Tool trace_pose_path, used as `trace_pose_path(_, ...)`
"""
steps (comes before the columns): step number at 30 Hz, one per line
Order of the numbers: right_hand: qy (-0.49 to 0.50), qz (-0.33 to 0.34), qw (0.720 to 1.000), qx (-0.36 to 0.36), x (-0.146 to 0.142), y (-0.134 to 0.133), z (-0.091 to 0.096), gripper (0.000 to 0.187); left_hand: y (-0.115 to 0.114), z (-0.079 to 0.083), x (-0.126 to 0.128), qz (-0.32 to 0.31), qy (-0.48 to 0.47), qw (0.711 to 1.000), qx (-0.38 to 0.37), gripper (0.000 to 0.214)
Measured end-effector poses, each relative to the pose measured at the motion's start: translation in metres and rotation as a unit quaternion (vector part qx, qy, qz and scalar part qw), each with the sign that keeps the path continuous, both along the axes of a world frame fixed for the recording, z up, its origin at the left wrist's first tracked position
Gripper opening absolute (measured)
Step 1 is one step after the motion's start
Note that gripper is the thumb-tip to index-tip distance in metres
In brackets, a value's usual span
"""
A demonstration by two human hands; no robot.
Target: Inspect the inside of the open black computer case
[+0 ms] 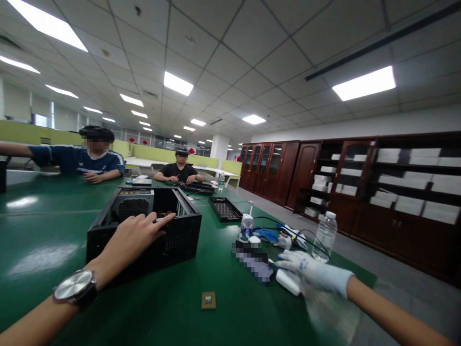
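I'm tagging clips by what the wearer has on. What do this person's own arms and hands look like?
The left hand is ungloved, with a wristwatch on its wrist: round silvery face, dark strap. The right hand wears a white glove with a small blue marking on its back; the cuff ends at the wrist. No sleeves show on either forearm.

No writing can be read; the label on the small white bottle (247, 224) is perhaps printed, yet blurred.
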State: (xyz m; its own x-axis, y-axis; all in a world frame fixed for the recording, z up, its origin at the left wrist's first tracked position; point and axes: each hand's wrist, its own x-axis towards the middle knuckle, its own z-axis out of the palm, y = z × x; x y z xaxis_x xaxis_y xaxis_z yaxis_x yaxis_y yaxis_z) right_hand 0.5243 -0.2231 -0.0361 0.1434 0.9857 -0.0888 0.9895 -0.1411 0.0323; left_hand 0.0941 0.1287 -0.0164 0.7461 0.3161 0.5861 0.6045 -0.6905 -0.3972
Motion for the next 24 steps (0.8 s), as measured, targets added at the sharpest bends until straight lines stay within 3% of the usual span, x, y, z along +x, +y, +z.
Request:
trace_pose_path(4,0.016,-0.045,0.999,0.006,-0.015,-0.005,0.009,0.048,0.000,0.001,0.000,-0.001,0.002,1.000,0.005,0.059)
trace_pose_path(7,0.031,-0.081,0.994,0.063,-0.023,0.011,0.005,0.042,-0.001,-0.001,-0.001,-0.008,-0.001,1.000,0.009,0.058)
trace_pose_path(9,0.038,-0.119,0.987,0.102,-0.025,0.029,-0.003,0.052,-0.002,-0.002,0.000,-0.009,-0.007,1.000,0.013,0.057)
trace_pose_path(12,0.058,-0.157,0.980,0.112,-0.025,0.059,-0.014,0.084,-0.005,-0.002,0.001,-0.003,-0.017,1.000,0.026,0.057)
trace_pose_path(14,0.080,-0.155,0.980,0.095,-0.024,0.076,-0.019,0.092,-0.006,-0.002,0.001,0.001,-0.019,0.999,0.028,0.057)
trace_pose_path(19,0.089,-0.127,0.984,0.083,-0.022,0.098,-0.022,0.093,-0.003,-0.004,0.002,0.000,-0.019,1.000,0.025,0.058)
trace_pose_path(24,0.064,-0.134,0.984,0.097,-0.006,0.106,-0.021,0.075,-0.002,-0.005,0.003,0.007,-0.014,0.999,0.036,0.058)
